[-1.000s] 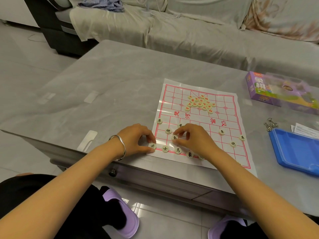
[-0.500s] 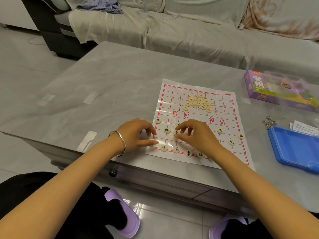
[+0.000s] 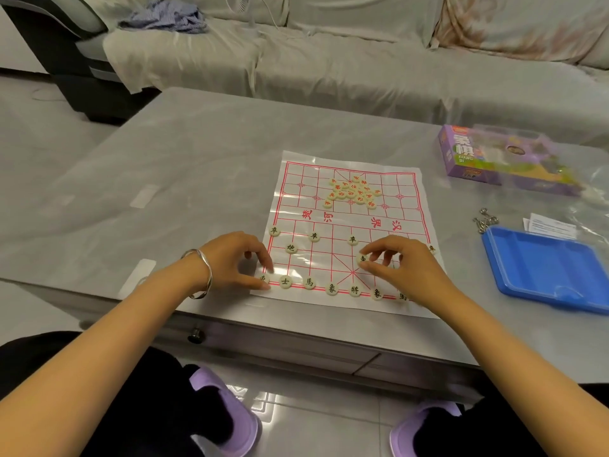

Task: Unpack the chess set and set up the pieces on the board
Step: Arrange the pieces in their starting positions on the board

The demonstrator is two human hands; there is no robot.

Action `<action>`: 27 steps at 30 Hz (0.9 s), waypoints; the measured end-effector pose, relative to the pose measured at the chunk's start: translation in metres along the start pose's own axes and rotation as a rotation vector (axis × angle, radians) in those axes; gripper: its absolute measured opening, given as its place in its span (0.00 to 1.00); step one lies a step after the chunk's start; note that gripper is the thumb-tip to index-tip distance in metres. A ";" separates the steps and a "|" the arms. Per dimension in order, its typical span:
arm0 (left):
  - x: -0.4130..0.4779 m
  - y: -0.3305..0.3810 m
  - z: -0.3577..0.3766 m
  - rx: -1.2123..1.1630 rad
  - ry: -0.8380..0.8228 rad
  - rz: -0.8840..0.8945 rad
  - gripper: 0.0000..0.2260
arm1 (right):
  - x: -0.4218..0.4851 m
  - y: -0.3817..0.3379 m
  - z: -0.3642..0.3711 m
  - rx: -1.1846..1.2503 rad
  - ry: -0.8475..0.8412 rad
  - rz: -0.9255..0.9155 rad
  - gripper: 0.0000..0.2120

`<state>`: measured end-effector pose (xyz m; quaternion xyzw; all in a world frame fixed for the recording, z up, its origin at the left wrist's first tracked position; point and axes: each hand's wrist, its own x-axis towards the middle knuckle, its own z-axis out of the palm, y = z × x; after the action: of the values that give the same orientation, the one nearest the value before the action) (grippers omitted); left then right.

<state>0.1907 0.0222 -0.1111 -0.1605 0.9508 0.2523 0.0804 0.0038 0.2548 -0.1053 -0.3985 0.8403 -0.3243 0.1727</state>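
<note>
The cream disc pinched in your right hand lies flat on the red-gridded board. Black-lettered pieces line the row nearer you; red-lettered ones sit heaped beyond that grip.

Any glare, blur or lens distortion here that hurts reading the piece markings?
Head view: the wide-angle lens bends the table edges; glare streaks the far edge of the plastic board and the floor tile; near-row pieces read sharply; characters on the red pile are small and hard to read.

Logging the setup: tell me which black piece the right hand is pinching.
The piece inside the crossed square, above the back row: the right hand pinches it. The left hand holds the corner piece; the rest lie untouched.
</note>
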 end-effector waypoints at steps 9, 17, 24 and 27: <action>0.000 -0.004 0.008 -0.024 0.043 0.007 0.14 | 0.002 -0.007 0.016 0.005 -0.034 -0.033 0.07; 0.008 0.028 0.024 0.010 0.128 0.124 0.18 | 0.002 -0.012 0.023 0.021 -0.045 -0.059 0.07; 0.017 0.037 0.034 0.018 0.119 0.123 0.16 | 0.003 -0.013 0.024 0.020 -0.039 -0.068 0.07; 0.018 0.038 0.036 0.014 0.115 0.113 0.15 | 0.002 -0.012 0.024 0.020 -0.042 -0.052 0.07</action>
<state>0.1634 0.0672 -0.1286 -0.1202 0.9632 0.2403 0.0121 0.0223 0.2379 -0.1152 -0.4254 0.8225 -0.3286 0.1857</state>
